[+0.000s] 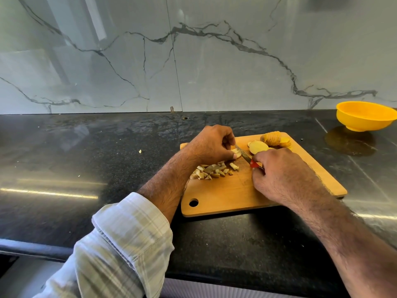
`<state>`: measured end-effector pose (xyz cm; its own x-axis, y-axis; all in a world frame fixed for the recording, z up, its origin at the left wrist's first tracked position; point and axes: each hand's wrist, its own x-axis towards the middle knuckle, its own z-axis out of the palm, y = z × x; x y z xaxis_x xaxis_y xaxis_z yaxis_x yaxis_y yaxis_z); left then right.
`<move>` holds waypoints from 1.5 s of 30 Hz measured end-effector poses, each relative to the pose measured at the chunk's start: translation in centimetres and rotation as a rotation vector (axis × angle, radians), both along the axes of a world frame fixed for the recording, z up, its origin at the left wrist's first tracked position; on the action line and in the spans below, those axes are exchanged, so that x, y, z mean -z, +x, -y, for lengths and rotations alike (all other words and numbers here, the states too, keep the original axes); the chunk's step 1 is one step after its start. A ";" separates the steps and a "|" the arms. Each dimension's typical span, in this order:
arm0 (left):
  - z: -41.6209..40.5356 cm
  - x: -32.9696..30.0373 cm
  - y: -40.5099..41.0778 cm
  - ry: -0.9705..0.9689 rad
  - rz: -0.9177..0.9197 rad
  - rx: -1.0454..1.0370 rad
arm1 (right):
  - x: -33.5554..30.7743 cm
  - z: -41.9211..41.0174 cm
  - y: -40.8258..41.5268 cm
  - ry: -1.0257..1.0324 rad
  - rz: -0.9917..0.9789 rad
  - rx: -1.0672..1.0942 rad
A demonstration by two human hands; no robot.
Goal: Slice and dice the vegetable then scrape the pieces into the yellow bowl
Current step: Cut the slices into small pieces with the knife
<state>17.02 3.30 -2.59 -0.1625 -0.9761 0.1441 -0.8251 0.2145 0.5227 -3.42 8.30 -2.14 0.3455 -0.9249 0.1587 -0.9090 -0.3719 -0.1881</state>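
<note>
Dicing: our left hand point(211, 145) pins a slice point(235, 152); right hand point(279, 173) grips the knife point(243, 155); next, slices at one o'clock point(258, 146).

**Both hands curled, forearms converging**

The left hand point(211, 143) is knuckles-up, fingers point(228, 139) curled under and thumb tucked in. The right hand point(283, 173) is closed tight in a fist-like grip. The left forearm wears a rolled sleeve point(129, 231); the right forearm is bare.
</note>
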 end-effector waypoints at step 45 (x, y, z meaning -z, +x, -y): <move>0.0 -0.3 0.7 0.013 -0.011 0.007 | 0.5 -0.8 2.3 0.015 -0.006 -0.073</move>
